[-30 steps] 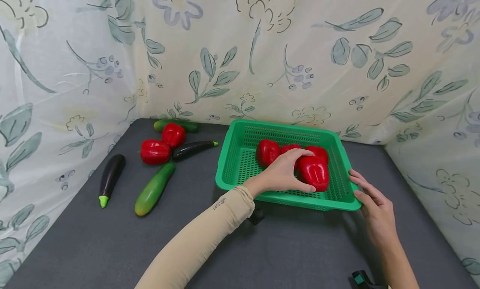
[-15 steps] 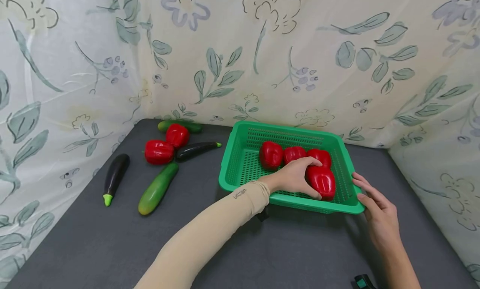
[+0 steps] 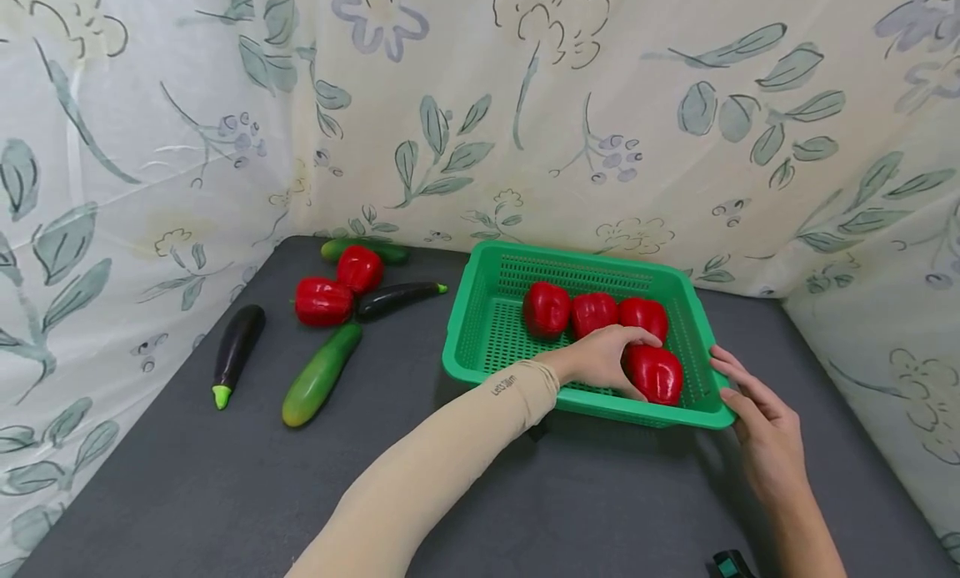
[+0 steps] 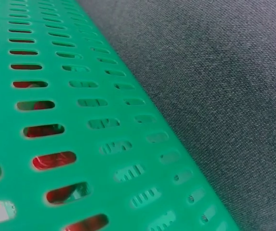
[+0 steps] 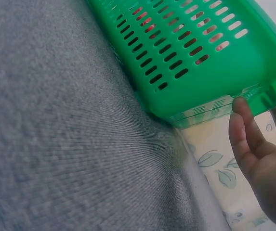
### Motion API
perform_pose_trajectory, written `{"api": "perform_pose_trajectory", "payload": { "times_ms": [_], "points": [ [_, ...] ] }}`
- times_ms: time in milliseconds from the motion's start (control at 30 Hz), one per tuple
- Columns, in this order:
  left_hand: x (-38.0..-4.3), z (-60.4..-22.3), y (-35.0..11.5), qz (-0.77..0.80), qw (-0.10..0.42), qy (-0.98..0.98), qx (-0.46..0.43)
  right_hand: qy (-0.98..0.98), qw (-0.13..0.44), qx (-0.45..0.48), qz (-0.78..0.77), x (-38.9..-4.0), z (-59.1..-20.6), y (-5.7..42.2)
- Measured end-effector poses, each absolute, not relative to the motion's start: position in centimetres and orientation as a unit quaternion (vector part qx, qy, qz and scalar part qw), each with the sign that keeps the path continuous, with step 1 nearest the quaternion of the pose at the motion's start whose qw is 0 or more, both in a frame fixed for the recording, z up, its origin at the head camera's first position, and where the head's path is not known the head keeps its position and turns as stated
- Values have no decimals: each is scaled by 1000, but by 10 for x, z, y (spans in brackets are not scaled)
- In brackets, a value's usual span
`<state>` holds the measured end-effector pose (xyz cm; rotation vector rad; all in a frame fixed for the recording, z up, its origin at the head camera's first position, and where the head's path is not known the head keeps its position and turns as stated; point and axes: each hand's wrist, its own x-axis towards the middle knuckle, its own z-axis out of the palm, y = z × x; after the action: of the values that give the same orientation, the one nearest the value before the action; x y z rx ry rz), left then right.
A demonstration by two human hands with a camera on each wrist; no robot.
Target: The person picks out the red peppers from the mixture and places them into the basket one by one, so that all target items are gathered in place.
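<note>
My left hand [image 3: 603, 354], its arm in a beige sleeve, reaches over the front rim of a green plastic basket [image 3: 480, 311]. Thumb and fingers curve round a red bell pepper [image 3: 657, 374] in the basket's front right part. Behind it, a row of 3 more red bell peppers [image 3: 546, 309] lies in the basket. At the right front corner my right hand [image 3: 767, 428] holds the basket's rim; in the right wrist view its fingers [image 5: 243, 118] are against the outer wall. In the left wrist view the slotted basket wall hides the left hand, and red shows through the slots.
On the left of the dark table lie two red bell peppers [image 3: 324, 302], a cucumber [image 3: 321, 376], another cucumber [image 3: 364, 250] at the back, and two eggplants [image 3: 238, 349]. A black strap-like object [image 3: 731, 564] shows near the right forearm. Floral curtain [image 3: 450, 103] surrounds the table.
My left hand has moved the pepper slightly right and toward the basket's front right, lower down, opening a gap to the row behind. The right hand stays at the rim.
</note>
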<state>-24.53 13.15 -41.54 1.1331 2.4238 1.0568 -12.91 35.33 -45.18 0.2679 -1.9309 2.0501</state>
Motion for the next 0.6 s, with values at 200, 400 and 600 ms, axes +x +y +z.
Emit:
{"api": "perform_pose_trajectory", "payload": {
  "times_ms": [200,400,600],
  "points": [
    [-244,-415,130,371,156,834,379,-675,156,94,715,-128,-451,354],
    [-244,-413,125,415,176,817,359,-669,154,97,720,-129,-450,353],
    [-244,-412,123,434,173,811,353,-668,154,97,722,-128,-448,353]
  ]
}}
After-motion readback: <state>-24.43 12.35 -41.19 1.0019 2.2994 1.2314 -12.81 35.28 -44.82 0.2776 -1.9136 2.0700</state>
